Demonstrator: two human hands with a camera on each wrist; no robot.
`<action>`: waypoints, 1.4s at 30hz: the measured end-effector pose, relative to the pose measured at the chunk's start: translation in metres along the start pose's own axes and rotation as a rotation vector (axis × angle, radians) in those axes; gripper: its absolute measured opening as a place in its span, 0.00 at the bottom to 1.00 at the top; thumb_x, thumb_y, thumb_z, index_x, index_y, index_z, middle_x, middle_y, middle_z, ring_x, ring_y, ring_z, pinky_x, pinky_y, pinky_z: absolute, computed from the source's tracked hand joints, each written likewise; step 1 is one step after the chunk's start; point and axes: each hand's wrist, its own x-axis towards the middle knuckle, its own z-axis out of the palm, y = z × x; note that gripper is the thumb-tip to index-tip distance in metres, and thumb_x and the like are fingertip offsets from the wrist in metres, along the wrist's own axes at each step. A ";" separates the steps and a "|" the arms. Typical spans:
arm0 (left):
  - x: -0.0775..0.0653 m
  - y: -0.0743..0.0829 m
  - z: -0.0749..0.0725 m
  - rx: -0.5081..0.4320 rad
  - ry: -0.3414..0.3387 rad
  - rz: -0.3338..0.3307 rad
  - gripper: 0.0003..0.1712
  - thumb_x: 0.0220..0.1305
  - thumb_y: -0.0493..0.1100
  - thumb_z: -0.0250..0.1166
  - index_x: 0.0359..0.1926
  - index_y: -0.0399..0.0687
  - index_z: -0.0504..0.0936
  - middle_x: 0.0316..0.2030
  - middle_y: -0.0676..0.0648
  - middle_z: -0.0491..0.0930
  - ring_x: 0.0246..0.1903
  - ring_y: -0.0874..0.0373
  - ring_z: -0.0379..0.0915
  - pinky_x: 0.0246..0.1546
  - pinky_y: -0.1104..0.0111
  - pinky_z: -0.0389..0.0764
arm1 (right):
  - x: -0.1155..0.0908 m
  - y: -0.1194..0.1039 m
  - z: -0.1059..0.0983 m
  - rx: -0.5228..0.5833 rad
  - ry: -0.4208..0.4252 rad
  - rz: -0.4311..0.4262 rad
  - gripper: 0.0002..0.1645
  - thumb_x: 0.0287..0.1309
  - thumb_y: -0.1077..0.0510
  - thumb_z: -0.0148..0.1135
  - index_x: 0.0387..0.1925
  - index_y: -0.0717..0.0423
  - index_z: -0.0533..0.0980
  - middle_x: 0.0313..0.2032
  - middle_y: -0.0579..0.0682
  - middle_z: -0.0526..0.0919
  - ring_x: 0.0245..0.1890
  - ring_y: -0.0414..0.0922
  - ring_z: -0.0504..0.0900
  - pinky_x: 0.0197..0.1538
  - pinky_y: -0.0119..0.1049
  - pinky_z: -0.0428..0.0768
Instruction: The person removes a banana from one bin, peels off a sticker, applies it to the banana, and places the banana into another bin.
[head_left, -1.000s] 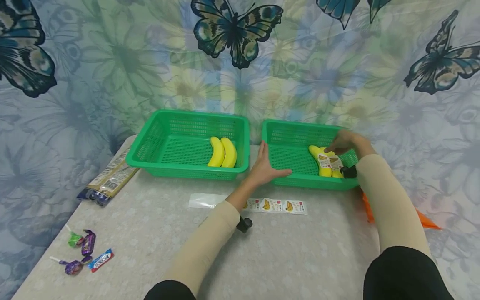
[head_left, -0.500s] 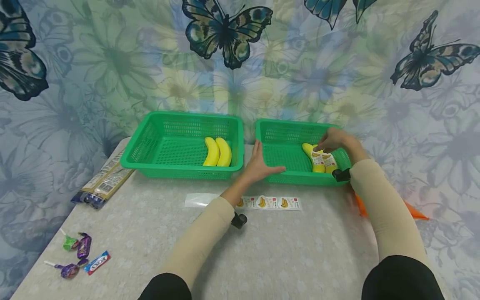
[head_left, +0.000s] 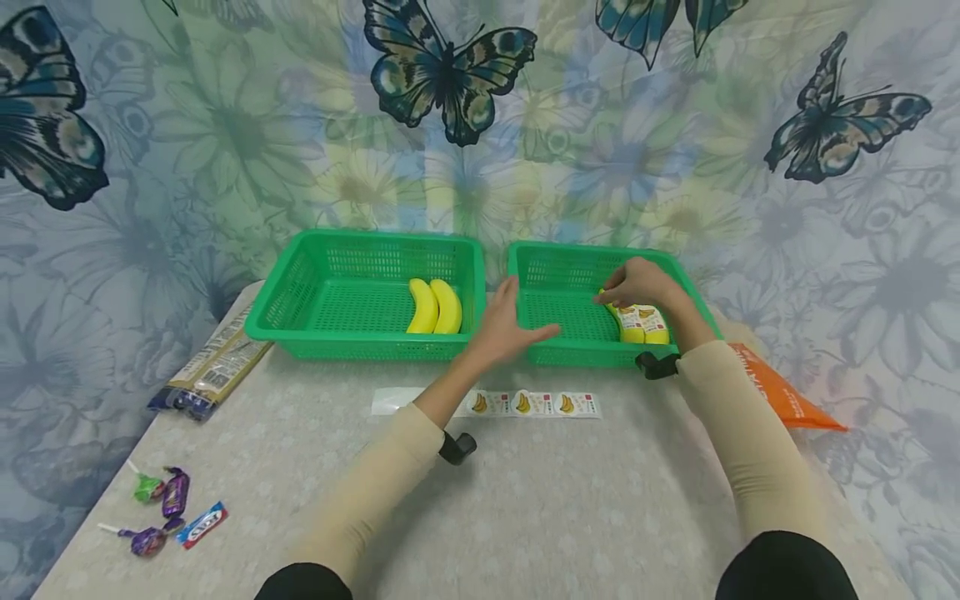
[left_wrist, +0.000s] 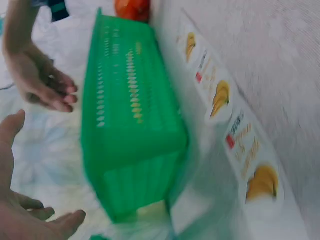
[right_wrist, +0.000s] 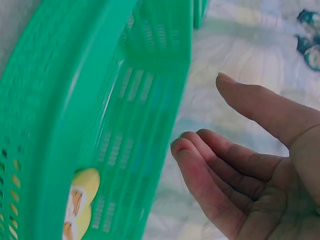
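Two yellow bananas with white picture labels [head_left: 648, 317] lie side by side at the right end of the right green basket [head_left: 558, 317]. My right hand [head_left: 641, 282] is above their far ends; in the right wrist view its fingers [right_wrist: 210, 195] curve loosely, thumb apart, holding nothing. Fingers spread and holding nothing, my left hand [head_left: 501, 327] is at that basket's left end. Whether it touches the rim is unclear in the head view. Two unlabelled bananas [head_left: 447, 307] rest in the left green basket [head_left: 337, 302]. A strip of banana stickers [head_left: 522, 404] lies in front, partly behind my left forearm.
An orange bag [head_left: 787, 396] sits right of the baskets, partly behind my right arm. A gold package [head_left: 213, 367] lies at the left table edge. Nearer are a green lollipop [head_left: 148, 488], a purple lollipop [head_left: 147, 542], a purple-wrapped candy [head_left: 176, 493] and a blue-red bar [head_left: 202, 525].
My right hand has come off the labelled bananas and shifted left above them. My left hand has drawn slightly left from the right basket. The head view has shifted a little.
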 end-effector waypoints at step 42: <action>-0.109 -0.198 -0.253 0.183 0.073 -0.307 0.62 0.61 0.74 0.54 0.77 0.53 0.26 0.77 0.43 0.25 0.75 0.34 0.25 0.67 0.30 0.42 | -0.039 -0.107 0.057 0.003 -0.004 -0.207 0.26 0.53 0.49 0.72 0.51 0.58 0.80 0.47 0.56 0.85 0.47 0.50 0.83 0.51 0.45 0.82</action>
